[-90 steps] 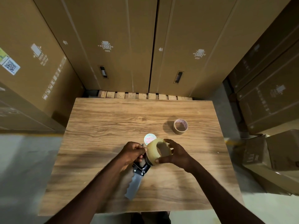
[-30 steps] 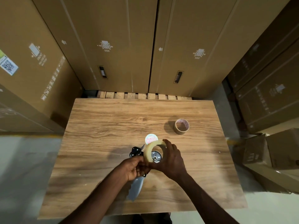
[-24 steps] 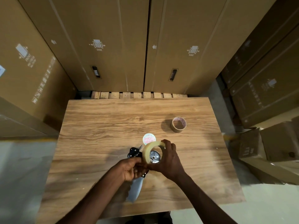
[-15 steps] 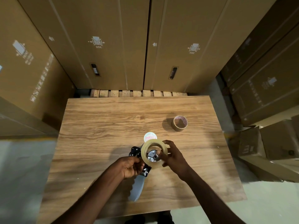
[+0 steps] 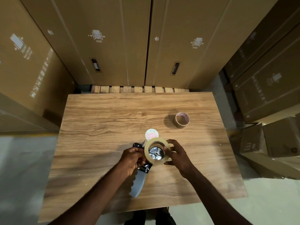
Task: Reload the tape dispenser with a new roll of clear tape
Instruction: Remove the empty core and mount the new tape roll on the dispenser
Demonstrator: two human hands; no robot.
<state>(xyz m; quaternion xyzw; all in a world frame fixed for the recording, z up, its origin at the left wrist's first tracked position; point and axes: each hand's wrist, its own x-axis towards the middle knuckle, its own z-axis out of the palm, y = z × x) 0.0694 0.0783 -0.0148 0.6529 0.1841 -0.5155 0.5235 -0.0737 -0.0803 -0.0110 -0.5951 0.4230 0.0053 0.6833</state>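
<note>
**Tape dispenser: new roll on the hub, not yet threaded**

The tape dispenser lies near the front middle of the worktop, its grey handle pointing back toward you and its black frame partly hidden under your left hand. The fingers of that hand are clenched around the frame, pinning it down. The new roll of clear tape sits around the metal hub, and your right hand has its fingers curled on the roll's right rim, grasping it.

From here the likeliest trouble is a roll that is not pushed fully home: if it sits crooked on the hub it could bind or slip off once you lift the dispenser. You also cannot tell from this angle which way the tape unwinds; if the sticky side ends up facing the wrong way, it will not feed over the roller. The loose end of clear tape is hard to see and may cling back onto the roll. Mind the cutting blade at the front end, which is hidden beside your left hand.

Just beyond the roll lies a round paper label, and further back to the right stands an empty cardboard core, well apart from your work. The worktop is wood-grain, otherwise bare. Tall cardboard boxes crowd it at the back and on both sides, with a wooden pallet edge behind and pale floor below.
</note>
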